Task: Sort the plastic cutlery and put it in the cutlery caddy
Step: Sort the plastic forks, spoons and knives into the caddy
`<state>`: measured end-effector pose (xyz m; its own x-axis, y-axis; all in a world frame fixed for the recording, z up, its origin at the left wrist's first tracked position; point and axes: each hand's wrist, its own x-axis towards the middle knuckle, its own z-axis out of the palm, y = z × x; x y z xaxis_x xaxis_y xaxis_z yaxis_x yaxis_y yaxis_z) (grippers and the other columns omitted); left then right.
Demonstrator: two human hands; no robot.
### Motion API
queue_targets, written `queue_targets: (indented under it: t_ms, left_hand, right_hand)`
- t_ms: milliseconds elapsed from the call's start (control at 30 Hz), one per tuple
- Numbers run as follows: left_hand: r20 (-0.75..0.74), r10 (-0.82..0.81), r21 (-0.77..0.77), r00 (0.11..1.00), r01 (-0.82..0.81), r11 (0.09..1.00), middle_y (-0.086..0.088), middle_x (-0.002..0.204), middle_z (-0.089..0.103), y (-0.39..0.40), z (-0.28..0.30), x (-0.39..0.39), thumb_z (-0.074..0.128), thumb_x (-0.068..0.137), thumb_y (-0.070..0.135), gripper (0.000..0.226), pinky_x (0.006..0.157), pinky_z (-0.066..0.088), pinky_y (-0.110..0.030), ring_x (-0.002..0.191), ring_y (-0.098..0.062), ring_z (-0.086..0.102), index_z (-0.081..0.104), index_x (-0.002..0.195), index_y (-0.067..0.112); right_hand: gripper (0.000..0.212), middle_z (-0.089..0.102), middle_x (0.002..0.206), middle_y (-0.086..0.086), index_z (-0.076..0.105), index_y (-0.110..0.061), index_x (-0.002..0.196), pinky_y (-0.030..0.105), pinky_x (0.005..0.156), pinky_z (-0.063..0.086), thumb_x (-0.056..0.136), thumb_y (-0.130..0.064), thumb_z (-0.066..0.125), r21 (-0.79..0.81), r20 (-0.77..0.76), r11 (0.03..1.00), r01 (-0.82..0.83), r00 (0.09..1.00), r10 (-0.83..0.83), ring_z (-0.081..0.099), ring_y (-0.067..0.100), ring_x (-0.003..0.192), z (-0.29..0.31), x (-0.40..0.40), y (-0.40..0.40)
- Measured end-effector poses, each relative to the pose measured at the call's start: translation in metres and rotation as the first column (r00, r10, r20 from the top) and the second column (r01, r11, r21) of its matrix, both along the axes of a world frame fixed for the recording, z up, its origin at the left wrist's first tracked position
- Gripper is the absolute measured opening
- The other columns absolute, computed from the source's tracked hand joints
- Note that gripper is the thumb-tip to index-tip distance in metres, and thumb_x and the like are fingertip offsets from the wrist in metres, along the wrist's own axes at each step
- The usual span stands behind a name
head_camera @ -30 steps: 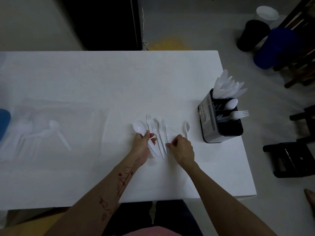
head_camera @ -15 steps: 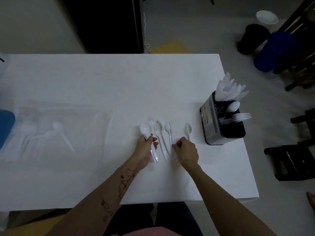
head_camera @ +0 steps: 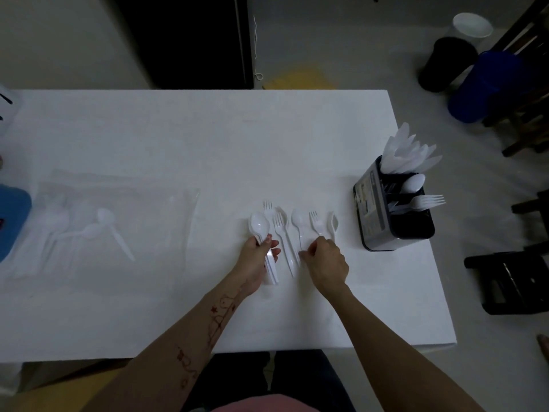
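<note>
Hands, two, bare, low on the table, close together, with loose cutlery fanned between and just beyond them

Left hand: fingers curled round a small bundle of white handles, thumb on top; the bowl of a spoon stands out past the knuckles, pointing away from the person. How many pieces the bundle holds cannot be told

Right hand: fingers bent, tips pinching at the near end of a handle; it looks to be that of the fork just beyond it, though the contact itself is hidden by the knuckles

Loose cutlery: two forks, overlapped with a spoon, lying between the hands; a single spoon beside the right thumb; one spoon on edge just outside the right hand. All lie with long axes running away from the person, heads far, handles near

Cutlery caddy: dark, upright, beyond and outward of the right hand, well apart from the left. Knives fill its far compartment, a spoon and a fork lean in the nearer ones

Judgement: the right hand is the nearer to the caddy, so pieces would travel outward and away across its side; handles facing the person favour picking up by the near end

Clear bag with more spoons: far out beyond the left hand
</note>
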<state>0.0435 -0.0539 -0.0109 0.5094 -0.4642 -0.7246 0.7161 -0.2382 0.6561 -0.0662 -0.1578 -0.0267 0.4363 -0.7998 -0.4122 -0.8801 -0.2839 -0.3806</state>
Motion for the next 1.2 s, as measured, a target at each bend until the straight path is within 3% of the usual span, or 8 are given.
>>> queue_targets:
  t_ms: [267,467,567,733,867,933,1067,1200]
  left_hand:
    - [-0.039,0.013,0.004,0.999,-0.013,1.000,-0.005,0.088,0.056,0.000,-0.002,0.003,0.049,0.099,0.016,0.013,0.078,0.050,-0.027,0.079,-0.016,0.058,0.054,0.105,0.005]
    - [-0.002,-0.006,0.025,1.000,0.006,1.000,-0.004,0.090,0.058,-0.001,-0.001,0.002,0.046,0.100,0.014,0.025,0.076,0.049,-0.025,0.079,-0.015,0.057,0.049,0.121,0.001]
    - [-0.013,-0.025,0.029,1.000,0.025,0.999,-0.004,0.090,0.056,-0.002,0.001,0.002,0.044,0.101,0.014,0.021,0.078,0.048,-0.025,0.080,-0.015,0.056,0.049,0.117,0.002]
    - [-0.049,-0.003,0.034,0.999,0.005,0.999,-0.004,0.092,0.057,-0.003,0.000,0.003,0.043,0.101,0.017,0.032,0.079,0.047,-0.027,0.083,-0.016,0.058,0.044,0.129,0.001]
    - [-0.121,0.062,0.012,0.991,-0.061,0.998,-0.005,0.092,0.058,-0.005,0.002,0.004,0.046,0.099,0.015,0.035,0.076,0.047,-0.030,0.085,-0.019,0.057,0.044,0.132,0.001]
    - [-0.180,0.106,-0.006,0.978,-0.108,0.994,-0.005,0.094,0.058,-0.006,0.005,0.004,0.047,0.099,0.018,0.033,0.084,0.044,-0.035,0.092,-0.021,0.057,0.047,0.129,0.003]
    - [-0.327,0.120,-0.067,0.937,-0.150,0.986,-0.009,0.095,0.061,-0.003,0.008,0.009,0.052,0.095,0.026,0.022,0.086,0.045,-0.037,0.095,-0.024,0.057,0.059,0.099,0.006]
    - [-0.236,0.153,-0.065,0.960,-0.173,0.983,-0.018,0.094,0.062,0.003,-0.002,0.015,0.051,0.094,0.006,0.012,0.080,0.049,-0.038,0.083,-0.027,0.062,0.056,0.102,-0.002]
  right_hand:
    - [0.014,0.064,0.081,0.004,0.060,-0.012,0.082,0.028,0.061,0.044,0.080,-0.026,0.064,0.152,-0.026,0.982,0.115,0.993,-0.112,0.061,0.022,0.072,0.002,0.001,-0.007]
    - [0.014,0.064,0.091,0.006,0.059,-0.011,0.094,0.033,0.069,0.050,0.085,-0.021,0.064,0.134,-0.016,0.986,0.103,0.995,-0.102,0.062,0.024,0.082,0.003,-0.001,-0.005]
    - [0.022,0.063,0.094,0.006,0.056,-0.012,0.103,0.034,0.072,0.051,0.084,-0.018,0.066,0.140,0.033,0.986,0.086,0.995,-0.091,0.062,0.026,0.087,0.004,-0.002,-0.007]
    - [0.011,0.064,0.088,-0.002,0.057,-0.015,0.093,0.035,0.073,0.056,0.090,-0.024,0.061,0.014,0.247,0.998,0.057,0.967,-0.059,0.063,0.019,0.078,0.006,-0.005,-0.002]
    - [0.006,0.063,0.083,-0.004,0.054,-0.014,0.092,0.027,0.068,0.056,0.095,-0.017,0.059,-0.010,0.454,0.998,-0.065,0.889,0.062,0.063,0.013,0.071,0.010,-0.006,0.008]
    - [0.012,0.059,0.078,-0.002,0.051,-0.012,0.085,0.027,0.062,0.052,0.094,-0.012,0.059,-0.096,0.499,0.988,-0.123,0.853,0.155,0.057,0.013,0.065,0.011,-0.007,0.015]
    - [0.019,0.055,0.075,0.002,0.048,-0.012,0.081,0.020,0.057,0.042,0.091,-0.007,0.063,-0.250,0.469,0.904,-0.346,0.774,0.426,0.046,0.013,0.061,0.005,-0.007,0.025]
    - [0.010,0.065,0.086,-0.001,0.064,-0.013,0.093,0.021,0.063,0.049,0.095,-0.022,0.061,-0.205,0.497,0.905,-0.373,0.757,0.424,0.056,0.008,0.069,0.002,-0.003,0.023]
